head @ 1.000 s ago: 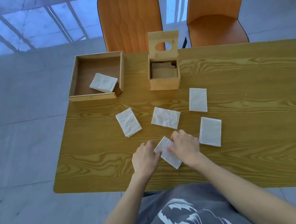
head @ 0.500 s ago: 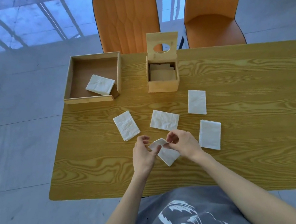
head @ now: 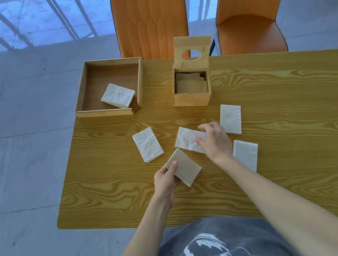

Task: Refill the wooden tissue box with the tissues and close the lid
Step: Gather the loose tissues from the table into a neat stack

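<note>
The wooden tissue box [head: 192, 99] stands at the table's far middle, its lid [head: 192, 46] with an oval hole raised upright; folded tissues lie inside. My left hand [head: 167, 179] grips one folded white tissue [head: 186, 168] just above the tabletop. My right hand [head: 214, 139] reaches over the middle tissue [head: 186, 140], fingers spread and touching its right end. Other tissues lie flat: one to the left [head: 147, 144], one at the right rear [head: 230, 118], and one by my right wrist [head: 246, 153].
An open wooden tray [head: 108, 67] at the far left corner holds one tissue pack [head: 117, 95]. Two orange chairs [head: 149, 19] stand behind the wooden table [head: 295, 130]. The table's left edge drops to a grey tiled floor.
My left hand now holds the near tissue alone, lifted off the table. My right hand let go of it and moved forward onto the middle tissue.
</note>
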Tool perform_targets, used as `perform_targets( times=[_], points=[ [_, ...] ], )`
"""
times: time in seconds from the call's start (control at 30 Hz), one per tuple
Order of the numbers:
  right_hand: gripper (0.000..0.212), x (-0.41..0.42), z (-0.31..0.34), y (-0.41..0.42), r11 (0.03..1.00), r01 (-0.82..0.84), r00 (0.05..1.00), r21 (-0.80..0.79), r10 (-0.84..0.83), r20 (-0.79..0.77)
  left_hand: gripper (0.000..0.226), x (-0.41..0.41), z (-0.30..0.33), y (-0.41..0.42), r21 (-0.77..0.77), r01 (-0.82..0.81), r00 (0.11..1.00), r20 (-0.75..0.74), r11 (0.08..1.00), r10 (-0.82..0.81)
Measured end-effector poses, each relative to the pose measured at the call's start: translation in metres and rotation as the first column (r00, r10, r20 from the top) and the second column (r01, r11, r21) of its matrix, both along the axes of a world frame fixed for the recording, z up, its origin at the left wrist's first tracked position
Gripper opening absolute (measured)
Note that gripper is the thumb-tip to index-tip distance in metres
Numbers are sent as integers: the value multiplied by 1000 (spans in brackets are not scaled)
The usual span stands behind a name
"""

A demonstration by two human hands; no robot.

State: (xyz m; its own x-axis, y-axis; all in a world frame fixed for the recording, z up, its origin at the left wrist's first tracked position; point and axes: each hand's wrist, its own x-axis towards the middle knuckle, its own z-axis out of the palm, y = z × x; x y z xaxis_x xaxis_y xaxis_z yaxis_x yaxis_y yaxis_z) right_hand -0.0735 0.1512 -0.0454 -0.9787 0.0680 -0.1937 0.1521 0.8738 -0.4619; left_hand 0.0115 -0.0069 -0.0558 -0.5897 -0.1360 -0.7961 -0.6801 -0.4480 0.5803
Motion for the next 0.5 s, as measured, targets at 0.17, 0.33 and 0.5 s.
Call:
perform_targets(
  times=[0.17,0.33,0.5],
  points=[
    [48,-20,-1,-3,980,-64,987,187,34,159,22,1,-4,0,15,-35,999,20,999,35],
    [32,-21,3,-3,990,-20,978,139,-9,209,25,0,-5,0,29,-52,998,41,998,51],
    [27,-11,-2,14,978,106,966,-179,-59,251,20,-1,-6,1,49,-57,997,56,997,54]
  ],
)
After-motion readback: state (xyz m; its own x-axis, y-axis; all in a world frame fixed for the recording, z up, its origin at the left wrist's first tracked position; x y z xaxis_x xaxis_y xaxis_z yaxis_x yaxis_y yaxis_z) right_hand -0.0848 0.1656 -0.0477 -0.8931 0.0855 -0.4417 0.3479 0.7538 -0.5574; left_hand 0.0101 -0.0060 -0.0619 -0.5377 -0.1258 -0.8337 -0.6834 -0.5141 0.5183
